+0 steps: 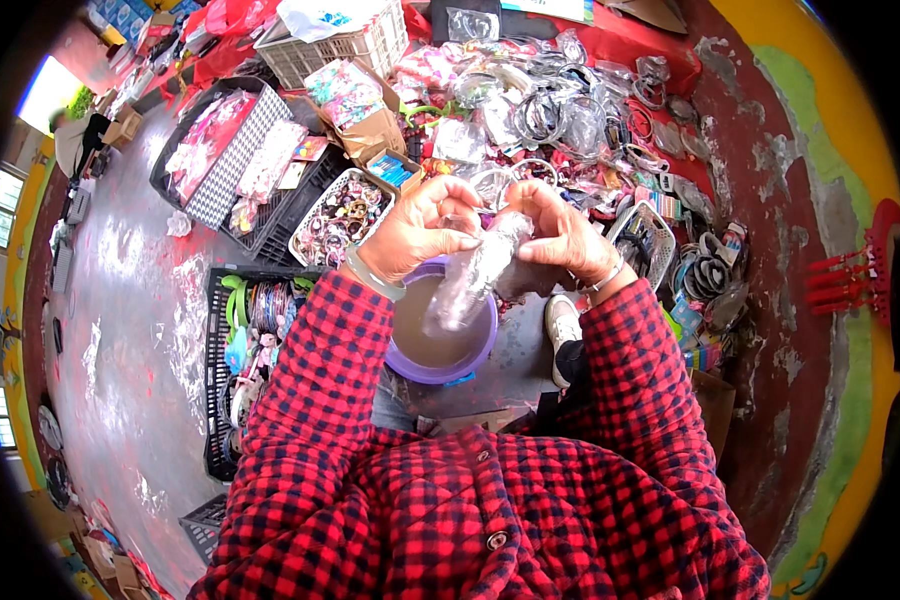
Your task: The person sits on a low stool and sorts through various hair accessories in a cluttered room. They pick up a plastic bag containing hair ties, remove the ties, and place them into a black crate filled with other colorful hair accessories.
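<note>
Fingers of both hands pinch the upper end of a clear plastic packet (pixel 475 272), holding it between them. Left hand (pixel 417 232) grips from the left, thumb across the top; right hand (pixel 560 235) closes on it from the right, curled inward. Packet long axis runs diagonally, upper right at the fingertips down to lower left, free end hanging over a purple basin (pixel 440 365) just below (contents of packet too blurred to tell). Both hands equally near the top; neither touches the lower end. Black crates (pixel 220 330) of bangles lie left; bagged hair bands (pixel 560 110) are heaped beyond on red cloth.
</note>
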Demonstrator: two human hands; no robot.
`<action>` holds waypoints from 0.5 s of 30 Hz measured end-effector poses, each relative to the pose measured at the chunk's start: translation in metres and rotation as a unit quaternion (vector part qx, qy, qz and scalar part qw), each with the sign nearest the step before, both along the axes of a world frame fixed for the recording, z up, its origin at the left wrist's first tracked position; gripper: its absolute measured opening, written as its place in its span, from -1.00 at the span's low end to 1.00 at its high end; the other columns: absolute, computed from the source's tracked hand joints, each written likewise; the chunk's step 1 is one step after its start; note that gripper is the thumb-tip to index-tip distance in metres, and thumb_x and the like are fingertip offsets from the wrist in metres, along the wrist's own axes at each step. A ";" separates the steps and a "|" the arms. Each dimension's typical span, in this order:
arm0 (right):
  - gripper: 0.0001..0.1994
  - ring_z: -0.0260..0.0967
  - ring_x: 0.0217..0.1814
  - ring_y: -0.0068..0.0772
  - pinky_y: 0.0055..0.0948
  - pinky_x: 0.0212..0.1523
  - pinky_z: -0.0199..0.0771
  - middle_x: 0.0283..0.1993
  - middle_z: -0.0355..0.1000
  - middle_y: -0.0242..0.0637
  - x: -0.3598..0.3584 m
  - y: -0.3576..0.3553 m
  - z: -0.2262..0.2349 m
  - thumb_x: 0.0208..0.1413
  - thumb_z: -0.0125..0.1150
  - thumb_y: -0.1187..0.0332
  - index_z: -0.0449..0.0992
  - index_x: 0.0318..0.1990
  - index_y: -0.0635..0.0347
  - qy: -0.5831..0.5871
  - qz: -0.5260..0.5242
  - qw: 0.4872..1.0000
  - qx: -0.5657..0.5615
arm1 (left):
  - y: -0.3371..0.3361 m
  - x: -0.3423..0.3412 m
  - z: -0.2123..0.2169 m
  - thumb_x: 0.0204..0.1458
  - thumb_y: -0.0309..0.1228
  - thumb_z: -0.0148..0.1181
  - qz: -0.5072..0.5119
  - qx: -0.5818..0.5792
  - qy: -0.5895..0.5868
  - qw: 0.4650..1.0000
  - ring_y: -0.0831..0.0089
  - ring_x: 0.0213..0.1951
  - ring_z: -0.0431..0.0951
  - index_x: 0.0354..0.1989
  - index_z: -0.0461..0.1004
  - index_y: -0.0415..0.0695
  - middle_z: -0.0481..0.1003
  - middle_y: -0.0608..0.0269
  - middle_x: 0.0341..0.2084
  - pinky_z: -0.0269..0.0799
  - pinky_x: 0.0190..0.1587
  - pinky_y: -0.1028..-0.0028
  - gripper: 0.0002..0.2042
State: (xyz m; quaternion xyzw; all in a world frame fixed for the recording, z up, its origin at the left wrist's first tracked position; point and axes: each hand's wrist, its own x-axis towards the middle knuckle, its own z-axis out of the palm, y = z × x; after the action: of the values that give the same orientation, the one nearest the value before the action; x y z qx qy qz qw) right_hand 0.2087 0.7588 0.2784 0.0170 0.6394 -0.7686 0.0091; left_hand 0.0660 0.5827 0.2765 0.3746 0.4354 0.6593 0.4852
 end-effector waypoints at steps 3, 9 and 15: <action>-0.56 0.30 -0.24 -0.56 -0.53 -0.21 0.33 -0.24 0.36 -0.33 0.003 0.006 0.004 -0.20 0.31 0.46 0.39 -0.05 0.16 -0.081 0.081 0.985 0.128 | -0.004 -0.005 0.000 -0.12 -0.59 0.19 -0.021 -0.013 0.038 0.999 0.60 -0.27 0.41 -0.17 0.34 -0.22 0.40 0.34 -0.35 0.34 -0.20 0.59 -0.70; -0.72 0.35 -0.25 -0.55 -0.52 -0.19 0.34 -0.33 0.46 -0.35 0.006 0.008 -0.013 -0.18 0.32 0.45 0.49 -0.24 0.26 -0.135 0.088 0.969 0.188 | -0.004 -0.009 -0.003 -0.13 -0.54 0.20 -0.142 -0.037 0.169 0.975 0.56 -0.25 0.40 -0.19 0.41 -0.24 0.40 0.34 -0.31 0.29 -0.15 0.56 -0.72; -0.75 0.32 -0.36 -0.69 -0.60 -0.38 0.36 -0.43 0.42 -0.45 0.011 0.004 0.005 -0.13 0.28 0.43 0.46 -0.25 0.27 -0.190 0.130 0.959 0.167 | -0.006 -0.001 -0.010 -0.13 -0.49 0.25 -0.192 -0.105 0.172 0.960 0.63 -0.33 0.36 -0.44 0.38 -0.19 0.38 0.40 -0.48 0.29 -0.22 0.58 -0.85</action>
State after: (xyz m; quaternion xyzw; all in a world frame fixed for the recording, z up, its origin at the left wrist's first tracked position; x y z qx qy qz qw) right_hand 0.2197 0.7631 0.2836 0.0810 0.7418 -0.6256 0.2274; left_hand 0.0652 0.5766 0.2661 0.5060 0.4986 0.4299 0.5573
